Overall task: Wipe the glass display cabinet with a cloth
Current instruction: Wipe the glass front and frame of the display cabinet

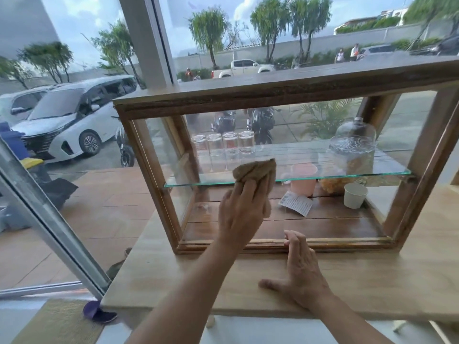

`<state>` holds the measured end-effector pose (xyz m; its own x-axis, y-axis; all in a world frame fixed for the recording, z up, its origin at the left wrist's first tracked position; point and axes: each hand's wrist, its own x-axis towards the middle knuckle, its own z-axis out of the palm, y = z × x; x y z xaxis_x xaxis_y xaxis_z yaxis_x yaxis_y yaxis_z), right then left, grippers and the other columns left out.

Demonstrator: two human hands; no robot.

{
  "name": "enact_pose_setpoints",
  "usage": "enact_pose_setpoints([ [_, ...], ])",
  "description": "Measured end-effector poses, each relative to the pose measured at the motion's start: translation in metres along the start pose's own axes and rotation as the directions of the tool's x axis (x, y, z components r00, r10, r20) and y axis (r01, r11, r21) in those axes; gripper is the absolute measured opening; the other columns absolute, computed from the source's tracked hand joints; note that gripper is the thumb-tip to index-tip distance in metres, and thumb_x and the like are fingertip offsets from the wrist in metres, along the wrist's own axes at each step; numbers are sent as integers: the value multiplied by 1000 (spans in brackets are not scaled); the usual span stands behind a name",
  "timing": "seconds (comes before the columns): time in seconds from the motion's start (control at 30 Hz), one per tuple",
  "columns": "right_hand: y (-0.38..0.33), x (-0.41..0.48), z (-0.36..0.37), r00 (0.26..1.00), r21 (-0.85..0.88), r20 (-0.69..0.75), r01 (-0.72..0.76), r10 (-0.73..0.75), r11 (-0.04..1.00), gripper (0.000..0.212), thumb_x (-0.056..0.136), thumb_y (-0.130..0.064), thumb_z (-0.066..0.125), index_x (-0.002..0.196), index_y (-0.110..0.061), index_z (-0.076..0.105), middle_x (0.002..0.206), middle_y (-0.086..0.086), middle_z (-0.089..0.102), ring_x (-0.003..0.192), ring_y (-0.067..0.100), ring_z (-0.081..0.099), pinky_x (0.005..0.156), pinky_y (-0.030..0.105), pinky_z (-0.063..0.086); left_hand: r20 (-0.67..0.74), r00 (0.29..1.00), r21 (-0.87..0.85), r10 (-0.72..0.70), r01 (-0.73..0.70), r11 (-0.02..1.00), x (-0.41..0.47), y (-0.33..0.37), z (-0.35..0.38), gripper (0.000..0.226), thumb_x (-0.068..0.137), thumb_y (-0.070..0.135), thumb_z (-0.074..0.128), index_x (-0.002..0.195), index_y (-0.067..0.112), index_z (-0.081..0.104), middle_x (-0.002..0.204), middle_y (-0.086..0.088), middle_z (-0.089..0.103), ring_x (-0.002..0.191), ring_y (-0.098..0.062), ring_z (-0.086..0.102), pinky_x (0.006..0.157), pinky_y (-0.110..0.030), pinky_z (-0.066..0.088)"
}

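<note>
A wood-framed glass display cabinet [273,93] stands on a pale wooden counter [372,281] by a large window. My left hand [239,212] presses a bunched brown cloth [255,172] flat against the cabinet's front glass, left of centre, at the height of the inner glass shelf [298,176]. My right hand [301,271] rests on the counter, its fingertips touching the cabinet's bottom front rail, and it holds nothing.
Inside the cabinet are several upturned drinking glasses [223,145], a glass-domed jar [354,150], a pink cup [304,180], a white paper cup [355,196] and a paper label [296,202]. Behind it is the window pane, with parked cars outside. A purple object [95,312] lies on the floor at left.
</note>
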<state>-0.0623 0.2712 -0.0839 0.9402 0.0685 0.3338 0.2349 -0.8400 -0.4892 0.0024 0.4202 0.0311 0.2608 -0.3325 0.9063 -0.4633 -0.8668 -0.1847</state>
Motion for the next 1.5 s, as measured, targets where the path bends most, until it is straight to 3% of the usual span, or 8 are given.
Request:
enact_pose_setpoints([
  [0.23, 0, 0, -1, 1000, -5, -7, 3, -3, 1000, 129, 45, -88, 62, 142, -18, 16, 139, -1, 28, 129, 20, 41, 106, 37, 39, -223, 892, -123, -394, 375, 919, 1, -55, -27, 45, 96, 3, 63, 140, 1, 52, 130, -22, 58, 92, -21, 60, 77, -24, 53],
  [0.47, 0, 0, -1, 1000, -19, -24, 14, -14, 1000, 128, 45, -89, 63, 141, -14, 23, 137, 1, 32, 125, 22, 46, 102, 36, 41, -202, 978, 36, -60, 68, 997, 65, -34, -17, 28, 98, 14, 60, 124, 9, 68, 91, -10, 65, 75, -22, 62, 58, -33, 54],
  [0.63, -2, 0, 0, 1000, -14, -18, 5, -6, 1000, 128, 44, -86, 65, 141, -14, 22, 137, 0, 31, 125, 21, 46, 102, 34, 37, -206, 851, -127, -483, 466, 876, -5, -28, -8, 45, 97, 7, 64, 140, 1, 53, 135, -20, 57, 106, -33, 65, 83, -40, 58],
  [0.8, -2, 0, -1, 1000, 0, -26, 2, -2, 1000, 127, 44, -84, 68, 140, -16, 22, 137, -1, 32, 126, 20, 46, 101, 32, 35, -119, 981, -82, -151, 142, 987, 22, -10, -5, 34, 99, 17, 61, 131, 9, 61, 100, -13, 67, 84, -26, 65, 63, -39, 58],
  [0.97, -1, 1, 0, 1000, -9, -20, -2, 2, 1000, 128, 43, -85, 67, 141, -17, 20, 136, -2, 30, 125, 19, 44, 103, 35, 37, -253, 792, -189, -556, 523, 831, -13, -35, -3, 45, 103, 13, 54, 145, 0, 45, 143, -21, 51, 111, -33, 64, 83, -46, 59],
  [1.13, -2, 0, -1, 999, 4, -33, 5, -5, 1000, 127, 43, -81, 71, 140, -17, 22, 135, -2, 32, 124, 20, 46, 102, 34, 38, -87, 977, -95, -192, 184, 978, 17, 16, -1, 32, 105, 19, 49, 130, 9, 66, 101, -10, 67, 79, -21, 64, 61, -36, 56],
  [1.33, 0, 0, 1, 999, -3, -39, 16, -16, 1000, 128, 42, -83, 70, 139, -15, 22, 133, 0, 33, 122, 23, 47, 102, 39, 42, -266, 698, -189, -665, 638, 746, 13, -39, -15, 52, 96, 13, 53, 145, -2, 46, 146, -23, 49, 115, -27, 57, 79, -38, 57],
  [1.5, 0, 0, 1, 998, 14, -54, 18, -17, 1000, 125, 42, -83, 67, 138, -16, 24, 132, -1, 33, 119, 25, 51, 101, 44, 44, -111, 841, -196, -530, 504, 841, 10, -19, -4, 53, 95, 13, 66, 141, -5, 49, 138, -24, 55, 112, -31, 63, 80, -35, 60],
])
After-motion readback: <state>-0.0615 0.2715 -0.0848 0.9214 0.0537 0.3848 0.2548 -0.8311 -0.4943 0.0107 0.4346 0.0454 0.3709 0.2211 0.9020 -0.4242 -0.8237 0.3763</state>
